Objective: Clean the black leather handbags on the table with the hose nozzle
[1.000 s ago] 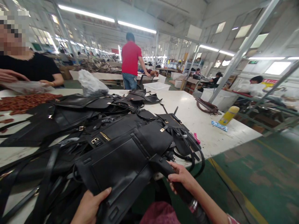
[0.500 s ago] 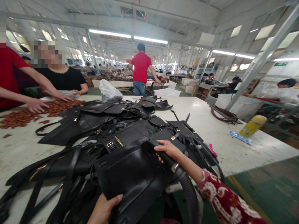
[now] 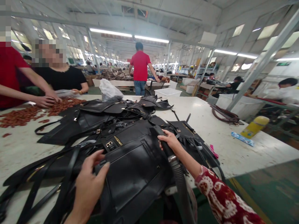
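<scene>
Black bag [image 3: 130, 168] lies at the table's [image 3: 193, 113] near edge, right hand [image 3: 172, 142] clenching a hose nozzle [image 3: 167, 150] at its far right, left hand [image 3: 91, 177] spread loosely by its left edge; apparently nozzle work, next wanting a steadying left grip.

Bag workshop, factory-scale — black bags [image 3: 133, 168] heaped on broad white table [image 3: 193, 113]; co-workers [image 3: 140, 68] at this and further tables [image 3: 113, 83] — overhead strip lights [image 3: 111, 33], metal posts [image 3: 263, 60], white bins [image 3: 168, 93], green floor [image 3: 263, 185].

head cam: on wearer's head, facing forward and down across table [image 3: 235, 155]
left hand [image 3: 90, 183]: close, low in frame
right hand [image 3: 170, 141]: slightly farther
ceiling lights [image 3: 111, 32]: far
</scene>
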`<state>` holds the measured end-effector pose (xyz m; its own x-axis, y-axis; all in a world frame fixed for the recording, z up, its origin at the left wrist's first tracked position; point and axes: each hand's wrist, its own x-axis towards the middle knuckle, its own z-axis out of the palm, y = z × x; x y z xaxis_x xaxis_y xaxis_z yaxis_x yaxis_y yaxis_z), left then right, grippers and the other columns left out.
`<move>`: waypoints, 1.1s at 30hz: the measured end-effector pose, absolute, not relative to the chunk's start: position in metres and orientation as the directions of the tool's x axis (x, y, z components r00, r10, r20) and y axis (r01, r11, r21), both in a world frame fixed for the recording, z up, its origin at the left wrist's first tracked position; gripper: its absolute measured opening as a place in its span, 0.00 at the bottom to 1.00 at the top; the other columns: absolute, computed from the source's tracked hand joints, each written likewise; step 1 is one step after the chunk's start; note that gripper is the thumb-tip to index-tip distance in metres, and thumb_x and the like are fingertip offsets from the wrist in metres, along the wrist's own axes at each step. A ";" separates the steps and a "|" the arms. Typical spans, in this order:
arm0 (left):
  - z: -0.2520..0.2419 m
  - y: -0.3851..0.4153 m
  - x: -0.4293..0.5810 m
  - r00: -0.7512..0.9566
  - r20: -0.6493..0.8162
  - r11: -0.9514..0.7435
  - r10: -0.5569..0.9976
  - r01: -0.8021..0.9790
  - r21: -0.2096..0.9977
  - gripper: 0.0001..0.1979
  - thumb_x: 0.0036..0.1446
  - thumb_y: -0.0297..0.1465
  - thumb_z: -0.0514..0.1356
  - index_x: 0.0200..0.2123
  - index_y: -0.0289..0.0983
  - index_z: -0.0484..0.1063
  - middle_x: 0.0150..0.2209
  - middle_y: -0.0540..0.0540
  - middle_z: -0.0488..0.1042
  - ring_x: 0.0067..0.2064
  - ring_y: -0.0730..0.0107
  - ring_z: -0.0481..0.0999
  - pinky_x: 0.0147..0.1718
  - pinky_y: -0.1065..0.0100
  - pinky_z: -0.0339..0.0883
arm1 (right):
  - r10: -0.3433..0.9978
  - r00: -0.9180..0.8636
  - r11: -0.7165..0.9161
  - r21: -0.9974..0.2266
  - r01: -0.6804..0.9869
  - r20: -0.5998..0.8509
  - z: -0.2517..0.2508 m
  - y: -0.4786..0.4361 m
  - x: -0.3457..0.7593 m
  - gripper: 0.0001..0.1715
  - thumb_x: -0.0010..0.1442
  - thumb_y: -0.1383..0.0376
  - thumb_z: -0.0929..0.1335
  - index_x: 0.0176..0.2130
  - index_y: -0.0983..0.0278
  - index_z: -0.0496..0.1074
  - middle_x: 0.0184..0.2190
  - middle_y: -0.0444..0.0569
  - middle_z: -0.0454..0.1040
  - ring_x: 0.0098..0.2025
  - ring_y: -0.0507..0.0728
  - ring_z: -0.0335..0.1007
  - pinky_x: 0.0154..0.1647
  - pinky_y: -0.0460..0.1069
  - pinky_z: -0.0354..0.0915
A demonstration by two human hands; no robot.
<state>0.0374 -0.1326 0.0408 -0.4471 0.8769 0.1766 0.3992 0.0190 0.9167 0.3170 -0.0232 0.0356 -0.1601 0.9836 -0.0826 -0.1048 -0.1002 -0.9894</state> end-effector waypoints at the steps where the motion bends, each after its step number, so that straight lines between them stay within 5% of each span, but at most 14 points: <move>1: 0.047 -0.114 0.047 -0.271 0.241 -0.060 0.932 0.542 0.838 0.22 0.44 0.34 0.59 0.46 0.41 0.65 0.42 0.48 0.69 0.47 0.61 0.66 0.50 0.65 0.54 | 0.982 -0.161 -0.112 -0.988 -0.110 -0.094 0.033 -0.033 0.321 0.39 0.45 0.63 0.70 0.54 0.67 0.55 0.17 0.39 0.68 0.14 0.50 0.64 0.13 0.45 0.62; 4: 0.049 -0.048 0.085 0.086 0.195 -0.187 0.977 0.784 0.592 0.21 0.47 0.32 0.54 0.47 0.35 0.64 0.45 0.43 0.68 0.48 0.62 0.66 0.48 0.67 0.56 | 0.977 -0.173 -0.151 -0.980 -0.128 -0.128 0.023 -0.061 0.325 0.42 0.43 0.64 0.70 0.55 0.68 0.53 0.18 0.40 0.69 0.14 0.51 0.64 0.12 0.46 0.63; 8: 0.028 0.021 0.125 0.085 -0.011 -0.071 0.996 0.885 0.460 0.20 0.38 0.34 0.60 0.39 0.35 0.69 0.40 0.38 0.71 0.44 0.54 0.69 0.41 0.63 0.60 | 0.969 -0.182 -0.195 -0.967 -0.162 -0.165 0.010 -0.081 0.327 0.44 0.42 0.63 0.71 0.55 0.67 0.53 0.19 0.41 0.71 0.14 0.51 0.64 0.12 0.46 0.63; 15: 0.013 0.048 0.135 0.112 -0.157 -0.013 0.981 0.852 0.524 0.12 0.33 0.25 0.59 0.28 0.36 0.72 0.31 0.44 0.75 0.36 0.59 0.72 0.31 0.69 0.62 | 0.964 -0.188 -0.228 -0.943 -0.240 -0.186 -0.006 -0.080 0.336 0.45 0.42 0.65 0.72 0.56 0.65 0.52 0.20 0.41 0.71 0.15 0.50 0.64 0.14 0.45 0.62; 25: 0.014 0.042 0.143 0.071 -0.333 0.202 0.940 0.671 0.714 0.13 0.31 0.21 0.55 0.26 0.34 0.69 0.21 0.50 0.72 0.24 0.68 0.71 0.20 0.72 0.61 | 0.964 -0.198 -0.229 -0.933 -0.276 -0.178 -0.010 -0.087 0.338 0.43 0.43 0.70 0.70 0.56 0.62 0.52 0.31 0.46 0.73 0.18 0.49 0.64 0.16 0.45 0.63; 33: 0.029 0.031 0.141 0.110 -0.419 0.312 0.901 0.505 0.805 0.09 0.31 0.25 0.57 0.24 0.35 0.67 0.18 0.52 0.71 0.23 0.67 0.71 0.21 0.70 0.64 | 0.970 -0.173 -0.214 -0.933 -0.290 -0.169 -0.001 -0.096 0.346 0.44 0.42 0.69 0.71 0.56 0.63 0.52 0.35 0.48 0.73 0.20 0.49 0.65 0.16 0.44 0.63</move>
